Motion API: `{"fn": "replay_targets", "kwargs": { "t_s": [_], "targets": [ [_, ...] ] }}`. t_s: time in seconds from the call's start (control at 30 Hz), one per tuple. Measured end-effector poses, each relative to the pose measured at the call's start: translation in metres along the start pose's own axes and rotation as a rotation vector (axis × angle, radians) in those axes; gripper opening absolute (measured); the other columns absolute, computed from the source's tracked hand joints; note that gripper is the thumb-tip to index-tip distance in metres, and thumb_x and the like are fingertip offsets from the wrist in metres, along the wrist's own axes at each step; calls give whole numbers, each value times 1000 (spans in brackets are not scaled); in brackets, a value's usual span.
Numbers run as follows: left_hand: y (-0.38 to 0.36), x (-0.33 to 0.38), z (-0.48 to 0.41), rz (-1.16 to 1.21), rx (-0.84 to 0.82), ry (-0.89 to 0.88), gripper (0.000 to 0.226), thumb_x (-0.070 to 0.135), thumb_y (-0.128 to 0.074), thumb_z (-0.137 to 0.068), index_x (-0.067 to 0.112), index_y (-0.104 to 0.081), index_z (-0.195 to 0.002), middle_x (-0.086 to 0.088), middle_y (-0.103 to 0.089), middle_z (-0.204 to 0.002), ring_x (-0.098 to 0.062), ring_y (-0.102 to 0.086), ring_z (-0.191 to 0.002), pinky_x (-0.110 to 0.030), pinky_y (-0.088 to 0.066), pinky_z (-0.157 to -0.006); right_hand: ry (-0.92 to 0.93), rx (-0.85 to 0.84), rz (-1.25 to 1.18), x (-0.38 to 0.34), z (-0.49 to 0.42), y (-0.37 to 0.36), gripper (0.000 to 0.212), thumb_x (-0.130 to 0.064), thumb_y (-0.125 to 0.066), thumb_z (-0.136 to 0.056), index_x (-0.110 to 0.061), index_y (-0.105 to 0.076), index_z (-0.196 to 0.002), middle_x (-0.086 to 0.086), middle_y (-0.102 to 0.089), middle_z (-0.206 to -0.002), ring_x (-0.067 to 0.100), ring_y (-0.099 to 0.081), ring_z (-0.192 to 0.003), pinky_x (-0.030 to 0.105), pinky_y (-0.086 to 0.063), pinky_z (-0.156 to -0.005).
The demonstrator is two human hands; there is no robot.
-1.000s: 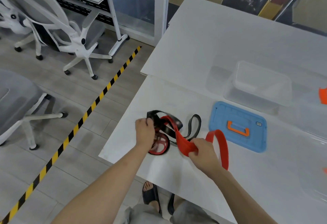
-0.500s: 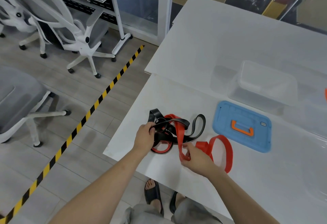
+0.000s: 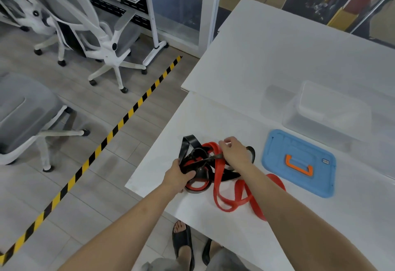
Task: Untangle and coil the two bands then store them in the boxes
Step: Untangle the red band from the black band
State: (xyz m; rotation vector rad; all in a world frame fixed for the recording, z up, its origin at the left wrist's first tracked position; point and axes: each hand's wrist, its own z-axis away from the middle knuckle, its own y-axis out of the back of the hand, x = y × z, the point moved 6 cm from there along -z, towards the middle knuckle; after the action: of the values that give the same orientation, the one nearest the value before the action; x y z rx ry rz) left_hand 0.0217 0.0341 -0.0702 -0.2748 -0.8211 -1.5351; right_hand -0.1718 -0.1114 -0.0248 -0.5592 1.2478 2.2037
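A black band (image 3: 189, 144) and a red band (image 3: 229, 203) lie knotted together near the front left corner of the white table (image 3: 277, 61). My left hand (image 3: 178, 175) grips the tangle at its left side, fingers curled round black and red loops. My right hand (image 3: 234, 152) reaches over the top of the tangle and pinches a black strand. Loose red loops trail toward me under my right forearm. A clear plastic box (image 3: 324, 110) stands open at the back right.
A blue lid (image 3: 299, 161) with an orange handle lies flat to the right of the tangle. White office chairs (image 3: 102, 42) and a yellow-black floor stripe (image 3: 119, 123) are to the left, beyond the table edge. My sandalled feet show below the front edge.
My right hand let go of the red loop it held and moved up-left onto the black strand. The red loop now lies slack on the table. My left hand kept its hold.
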Motion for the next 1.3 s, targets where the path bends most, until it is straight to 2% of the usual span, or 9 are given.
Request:
{"fn": "replay_targets", "kwargs": {
  "t_s": [0.17,0.33,0.5,0.63,0.73,0.93,1.03,1.17,1.3],
  "targets": [
    [-2,-2,-1,289,-55,86,49,12,-82,-83,15,-51,-121,-13,-69,-115,-35,-74,-97,-59,-64,-77,-84,-128,-38,10,-7,-15,42,-42,-79,-89,-17,-65,-119,6,-65,-123,27,-66,-112,35,-51,-87],
    [-1,0,3,397,-89,106,33,0,-70,-88,4,-63,-120,-22,-74,-109,-35,-73,-91,-57,-61,-88,-4,-160,-87,5,11,-13,54,-21,-76,-87,-21,-59,-138,2,-69,-109,17,-69,-90,23,-49,-66],
    [13,17,5,455,-72,-13,30,8,-72,-92,14,-62,-119,-17,-74,-115,-34,-76,-98,-57,-62,-88,87,-114,-216,-3,31,3,54,-15,-75,-86,-27,-58,-136,3,-72,-99,19,-73,-83,35,-61,-78],
    [23,48,14,338,-65,-159,29,22,-76,-87,24,-59,-111,-13,-73,-112,-35,-72,-101,-42,-49,-67,168,-95,-272,-15,47,18,53,-14,-73,-89,-35,-53,-134,4,-69,-106,18,-71,-84,32,-57,-73],
    [34,69,18,313,-38,-275,30,22,-76,-83,30,-62,-107,-8,-73,-110,-37,-73,-102,-38,-53,-71,224,-86,-302,-24,55,31,55,-16,-72,-90,-35,-50,-137,7,-67,-113,24,-75,-96,38,-62,-85],
    [58,97,30,93,75,-568,40,8,-82,-84,35,-64,-107,14,-66,-102,9,-60,-92,-10,-45,-80,319,-55,-432,-37,71,59,56,-10,-73,-90,-36,-50,-134,13,-69,-110,34,-74,-98,45,-63,-93],
    [56,93,33,-11,88,-630,45,8,-86,-80,32,-66,-111,12,-65,-106,7,-60,-99,-11,-44,-84,309,-22,-411,-27,76,58,56,-8,-73,-88,-38,-53,-130,17,-68,-105,33,-71,-88,43,-62,-85],
    [41,63,21,-240,71,-484,55,14,-84,-81,16,-61,-132,-4,-62,-127,-24,-59,-122,-30,-46,-98,178,-115,-247,4,79,27,49,-8,-74,-87,-30,-55,-128,6,-68,-110,23,-73,-95,29,-60,-78],
    [36,46,22,-184,101,-458,46,3,-70,-89,17,-59,-131,4,-61,-120,-17,-60,-111,-25,-43,-91,110,-179,-118,31,84,4,50,-11,-74,-87,-29,-57,-130,1,-69,-105,13,-71,-86,20,-56,-69]
  ]
}}
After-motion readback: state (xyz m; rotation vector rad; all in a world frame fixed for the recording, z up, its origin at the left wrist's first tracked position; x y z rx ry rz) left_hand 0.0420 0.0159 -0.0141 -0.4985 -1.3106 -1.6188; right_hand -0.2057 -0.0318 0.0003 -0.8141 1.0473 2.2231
